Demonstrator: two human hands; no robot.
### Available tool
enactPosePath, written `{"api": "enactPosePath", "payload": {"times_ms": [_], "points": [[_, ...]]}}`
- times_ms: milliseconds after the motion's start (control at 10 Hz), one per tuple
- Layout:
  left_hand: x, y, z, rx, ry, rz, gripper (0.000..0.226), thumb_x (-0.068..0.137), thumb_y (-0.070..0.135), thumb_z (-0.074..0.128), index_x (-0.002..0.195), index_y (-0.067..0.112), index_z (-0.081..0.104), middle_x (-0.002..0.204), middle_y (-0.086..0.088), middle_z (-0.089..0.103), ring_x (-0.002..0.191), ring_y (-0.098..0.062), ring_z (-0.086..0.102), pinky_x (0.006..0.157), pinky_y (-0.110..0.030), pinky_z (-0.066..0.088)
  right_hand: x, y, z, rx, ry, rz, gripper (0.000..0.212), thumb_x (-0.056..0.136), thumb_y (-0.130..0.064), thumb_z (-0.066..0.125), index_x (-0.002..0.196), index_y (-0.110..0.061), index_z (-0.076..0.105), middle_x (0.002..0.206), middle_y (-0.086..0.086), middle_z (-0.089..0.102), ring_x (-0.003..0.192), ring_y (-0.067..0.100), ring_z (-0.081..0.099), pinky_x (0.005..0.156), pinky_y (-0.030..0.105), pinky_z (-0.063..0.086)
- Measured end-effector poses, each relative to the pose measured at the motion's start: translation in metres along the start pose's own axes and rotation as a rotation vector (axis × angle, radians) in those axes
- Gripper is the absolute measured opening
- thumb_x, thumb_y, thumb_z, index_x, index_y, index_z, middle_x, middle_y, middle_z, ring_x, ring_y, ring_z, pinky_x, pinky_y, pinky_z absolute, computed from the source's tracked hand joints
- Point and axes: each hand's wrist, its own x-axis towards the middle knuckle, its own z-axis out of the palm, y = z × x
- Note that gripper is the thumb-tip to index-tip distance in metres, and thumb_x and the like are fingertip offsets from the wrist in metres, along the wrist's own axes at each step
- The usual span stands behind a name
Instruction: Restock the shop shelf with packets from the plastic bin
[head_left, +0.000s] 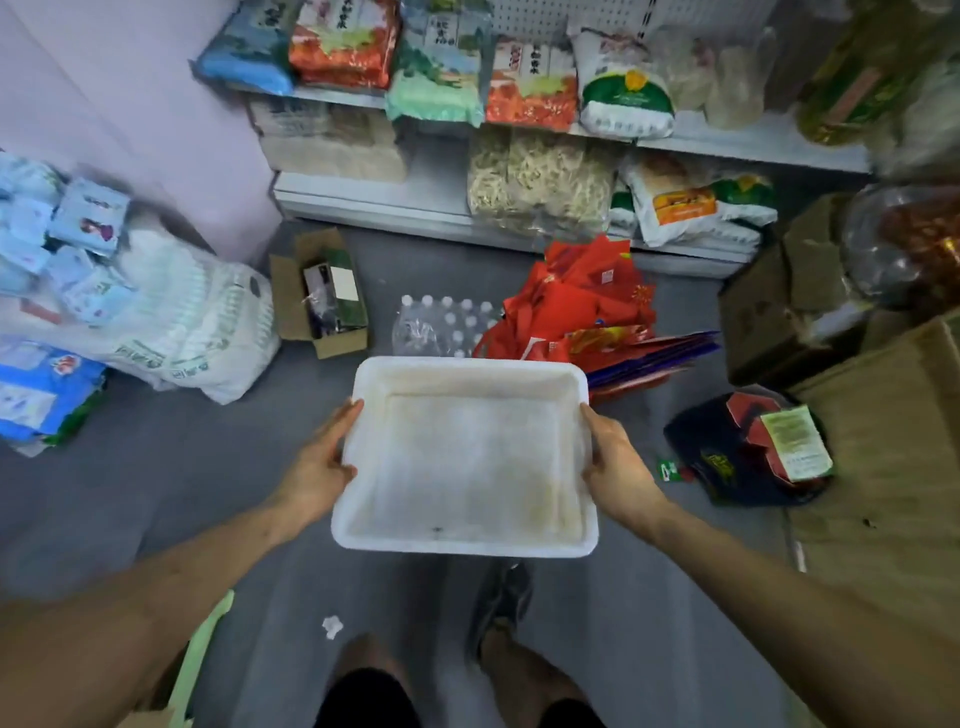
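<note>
while aloft, plastic bin (467, 457) in curled fingers (344, 423)

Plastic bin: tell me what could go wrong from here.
1. The plastic bin looks empty, so there may be nothing left to shelve.
2. The left hand and right hand both grip its side rims, leaving none free to break a stumble.
3. The water bottle pack and red bags lie on the floor before the shelf; stepping forward could mean tripping.
</note>
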Motion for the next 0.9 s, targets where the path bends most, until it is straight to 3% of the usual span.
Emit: {"api": "enactPosePath", "payload": {"times_ms": [100,200,300,400,600,700,900], "points": [[0.055,-0.04,0.029,-0.007,-0.018,-0.099,0.095,0.082,-0.021,0.055,0.158,0.033,0.036,0.168,0.014,0.016,0.149,-0.026,0.036,0.118,-0.042,0.038,0.066,0.022,0.027,0.078,-0.015,0.008,0.055,0.085,-0.006,0.053,0.134,-0.032,0.055,0.121,-0.013,0.058,0.117,0.007,0.057,0.103,0.035,0.051],[0.116,-0.084,0.059,0.019,-0.096,-0.17,0.097,0.079,-0.015,0.062,0.157,0.037,0.036,0.158,0.026,0.015,0.155,-0.015,0.02,0.123,-0.044,0.031,0.132,0.065,0.069,0.135,-0.048,0.152,0.065,0.079,0.022,0.047,0.122,-0.027,0.051,0.112,-0.017,0.057,0.103,-0.013,0.058,0.087,0.006,0.048],[0.186,-0.133,0.082,0.036,-0.12,-0.207,0.098,0.079,-0.012,0.065,0.158,0.037,0.033,0.16,0.024,0.015,0.156,-0.013,0.017,0.124,-0.043,0.03,0.2,0.1,0.117,0.164,-0.02,0.226,0.073,0.08,0.011,0.053,0.14,-0.029,0.048,0.129,-0.01,0.05,0.119,-0.002,0.053,0.105,0.018,0.045],[0.283,-0.173,0.097,0.018,-0.133,-0.227,0.094,0.084,-0.006,0.066,0.162,0.031,0.028,0.17,0.012,0.009,0.158,-0.015,0.008,0.128,-0.041,0.02,0.296,0.143,0.176,0.252,-0.03,0.248,0.086,0.078,0.002,0.059,0.154,-0.032,0.039,0.149,-0.004,0.041,0.132,0.023,0.049,0.105,0.043,0.049],[0.375,-0.252,0.152,-0.015,-0.189,-0.223,0.089,0.09,0.001,0.065,0.163,0.03,0.023,0.171,0.012,0.007,0.158,-0.014,0.009,0.128,-0.035,0.017,0.389,0.215,0.257,0.265,0.057,0.299,0.087,0.086,0.006,0.063,0.159,-0.03,0.032,0.152,-0.004,0.035,0.129,0.018,0.045,0.105,0.04,0.046],[0.386,-0.255,0.155,-0.093,-0.176,-0.203,0.088,0.092,0.003,0.064,0.162,0.036,0.023,0.171,0.017,0.006,0.157,-0.012,0.011,0.127,-0.036,0.02,0.402,0.22,0.252,0.239,0.095,0.253,0.087,0.089,0.001,0.062,0.159,-0.036,0.029,0.153,-0.01,0.028,0.129,0.012,0.036,0.114,0.039,0.037],[0.368,-0.258,0.143,-0.114,-0.247,-0.177,0.089,0.094,0.008,0.064,0.16,0.047,0.018,0.168,0.027,0.0,0.155,-0.006,0.01,0.128,-0.042,0.02,0.389,0.23,0.259,0.208,0.147,0.242,0.085,0.088,-0.005,0.064,0.16,-0.034,0.029,0.167,-0.009,0.021,0.152,0.018,0.026,0.124,0.047,0.027]]}}
